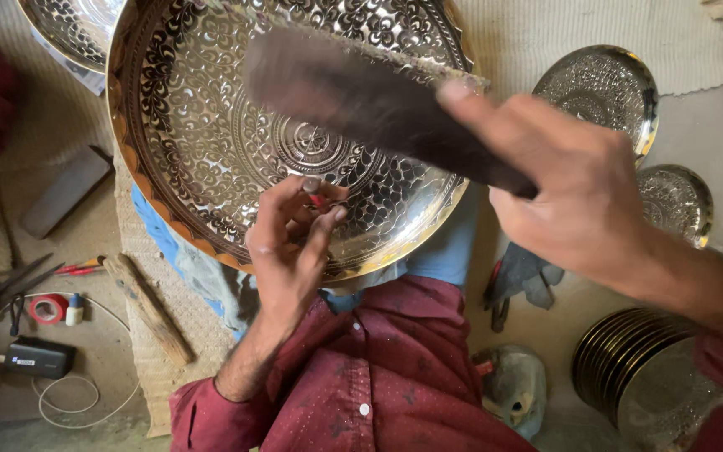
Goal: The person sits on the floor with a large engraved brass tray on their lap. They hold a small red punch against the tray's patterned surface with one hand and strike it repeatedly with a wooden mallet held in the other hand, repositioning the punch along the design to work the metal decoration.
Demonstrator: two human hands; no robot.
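Altogether, four engraved trays, one mallet.

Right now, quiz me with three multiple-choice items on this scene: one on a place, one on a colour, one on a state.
1. Where is the roll of red tape?
A left floor
B on the tray
C right floor

2. The person's shirt is:
A blue
B dark red
C green

3. The right hand is:
A empty
B flat on the floor
C gripping a dark mallet

Answers: 1 A, it lies by the cables at left. 2 B, maroon cloth. 3 C, fingers wrap the handle above the engraved tray.
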